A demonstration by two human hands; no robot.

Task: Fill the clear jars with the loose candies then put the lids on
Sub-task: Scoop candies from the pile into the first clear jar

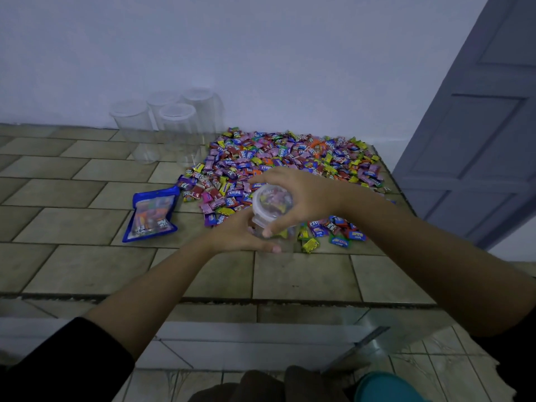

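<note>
A clear jar [275,242] stands near the front of the tiled counter with a few candies visible inside. My left hand [240,233] grips its side from the left. My right hand [301,195] curls over its top and holds the clear lid [271,204] against the mouth. A wide heap of loose wrapped candies [290,163] lies just behind the jar. Several empty clear jars with lids [174,123] stand at the back left against the wall.
A blue candy bag [152,213] lies flat to the left of the heap. The tiled counter [87,256] ends in a front edge near me. A grey door [478,140] stands at the right, beside the counter's right edge.
</note>
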